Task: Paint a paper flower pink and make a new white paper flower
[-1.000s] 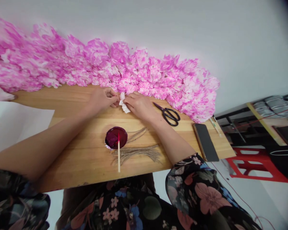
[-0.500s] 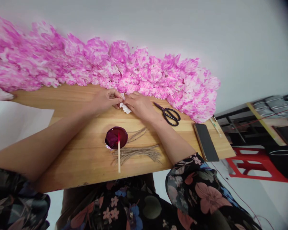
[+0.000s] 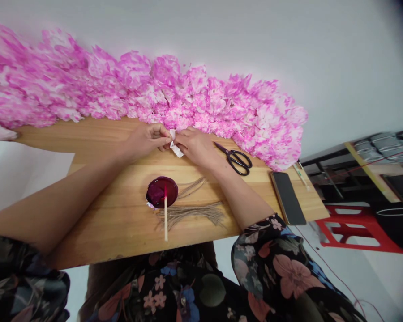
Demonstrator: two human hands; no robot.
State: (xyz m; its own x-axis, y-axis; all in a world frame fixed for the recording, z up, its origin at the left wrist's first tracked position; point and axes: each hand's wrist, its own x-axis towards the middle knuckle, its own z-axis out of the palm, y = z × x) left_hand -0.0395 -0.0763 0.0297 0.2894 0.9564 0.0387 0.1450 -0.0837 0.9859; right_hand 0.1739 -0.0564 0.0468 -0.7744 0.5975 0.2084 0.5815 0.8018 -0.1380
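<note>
Between my two hands is a small crumpled piece of white paper [image 3: 177, 150], held just above the wooden table [image 3: 110, 134]. My left hand [image 3: 153, 137] pinches it with thumb and fingers from the left. From the other side my right hand [image 3: 195, 144] grips it, its fingertips partly hidden. Nearer me sits a round dish of dark purple-red dye [image 3: 157, 192], with a pale wooden stick [image 3: 166, 221] leaning out over its rim. A bundle of thin brown strings [image 3: 198, 213] lies beside the dish. Black-handled scissors [image 3: 237, 160] rest just right of my right hand.
A long heap of pink and white paper flowers [image 3: 188, 96] lines the table's back against the wall. White sheets [image 3: 23, 174] lie at left. A phone [image 3: 288, 199] is near the right edge. Beyond stand a red stool [image 3: 362, 228] and a rack.
The white paper between my fingers has shifted and turned slightly. Both hands keep nearly the same place, and the things on the table have not moved.
</note>
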